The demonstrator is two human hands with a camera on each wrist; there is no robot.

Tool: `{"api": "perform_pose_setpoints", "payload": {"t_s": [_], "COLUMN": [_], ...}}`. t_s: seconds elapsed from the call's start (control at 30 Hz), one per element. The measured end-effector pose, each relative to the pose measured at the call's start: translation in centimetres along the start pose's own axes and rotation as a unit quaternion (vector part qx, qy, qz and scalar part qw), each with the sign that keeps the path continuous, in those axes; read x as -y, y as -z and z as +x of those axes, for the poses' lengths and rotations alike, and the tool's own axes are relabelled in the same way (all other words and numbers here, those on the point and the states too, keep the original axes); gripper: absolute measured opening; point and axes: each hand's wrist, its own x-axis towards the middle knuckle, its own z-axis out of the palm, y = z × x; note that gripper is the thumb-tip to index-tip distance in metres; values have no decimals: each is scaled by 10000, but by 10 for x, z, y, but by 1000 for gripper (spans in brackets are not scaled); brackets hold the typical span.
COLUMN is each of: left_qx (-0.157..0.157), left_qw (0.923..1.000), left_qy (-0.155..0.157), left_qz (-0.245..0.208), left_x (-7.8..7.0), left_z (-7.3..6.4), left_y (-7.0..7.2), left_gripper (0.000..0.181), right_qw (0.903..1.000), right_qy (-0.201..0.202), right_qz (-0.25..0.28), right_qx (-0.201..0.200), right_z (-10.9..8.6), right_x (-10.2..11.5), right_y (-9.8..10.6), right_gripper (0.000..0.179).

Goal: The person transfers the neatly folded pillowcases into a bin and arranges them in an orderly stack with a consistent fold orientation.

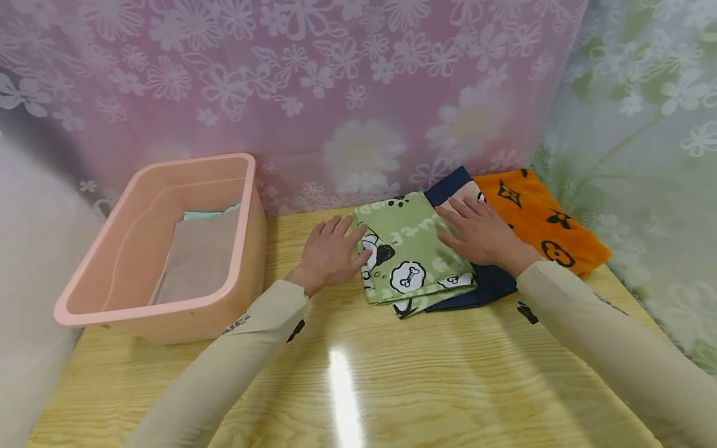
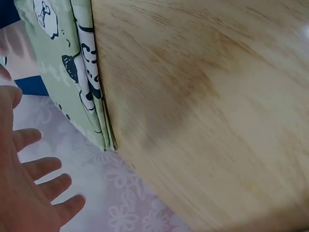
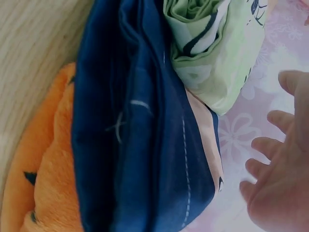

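A folded green cloth (image 1: pixel 403 239) with white and black dog-and-bone prints lies on the table, its layers stacked at the edge in the left wrist view. Beside its left edge is my left hand (image 1: pixel 330 252), fingers spread and holding nothing. Over the green cloth's right side and a folded navy cloth (image 1: pixel 495 283) with a pale pink band, my right hand (image 1: pixel 476 230) reaches with fingers apart, gripping nothing. The navy cloth (image 3: pixel 145 145) sits partly under the green one. An orange plush cloth (image 1: pixel 543 211) with black motifs lies to the right, overlapped by the navy cloth.
A pink plastic basin (image 1: pixel 256 280) stands at the left of the wooden table (image 1: pixel 403 386). Inside it lie a greyish cloth (image 1: pixel 198 249) and a mint cloth (image 1: pixel 204 215). Floral curtains hang behind (image 1: pixel 280 93) and at the right (image 1: pixel 650 205).
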Motion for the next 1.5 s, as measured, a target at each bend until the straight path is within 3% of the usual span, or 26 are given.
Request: {"api": "perform_pose_setpoints", "payload": {"t_s": [0.1,0.2,0.3,0.37,0.5,0.63,0.73,0.83,0.97,1.07,1.1,1.27,1.5], "left_qx": [165,311,377,403,439,573,745,873,929,882,865,842,962], "left_qw": [9965,9842,9638,9462,8951,8338,7823,7424,6817,6472,6423,6415,6312], "left_qy": [252,554,820,1012,1554,2098,2330,2518,2881,3109,3156,3213,3220], "left_qz": [-774,-1654,-2507,-3048,-4157,-5074,-5729,-6147,-6660,-6905,-6930,-6915,-6990], "left_x": [2,3,6,9,15,18,17,15,12,11,10,7,4], "left_z": [2,4,7,9,10,14,18,23,27,29,29,32,41], "left_y": [-4,-10,-17,-21,-24,-22,-20,-18,-19,-20,-20,-22,-32], "left_gripper": [57,59,61,61,60,61,66,63,58,61,60,56,51], "right_qw": [9979,9877,9728,9656,9541,9439,9365,9319,9302,9310,9304,9126,8754], "right_qy": [-28,-260,-464,-583,-879,-1102,-1280,-1412,-1513,-1564,-1582,-1695,-1870], "right_qz": [639,1542,2267,2522,2811,3028,3162,3224,3214,3187,3204,3619,4271], "right_qx": [-68,-34,99,244,549,725,807,882,924,845,817,862,1276], "right_z": [1,2,4,6,9,11,12,15,20,23,24,27,27], "right_x": [0,1,1,1,2,3,2,1,-3,-6,-7,-11,-15], "right_y": [-2,-1,-2,-3,-5,-7,-8,-11,-15,-18,-18,-19,-22], "right_gripper": [60,62,65,68,72,72,69,67,64,55,50,32,43]}}
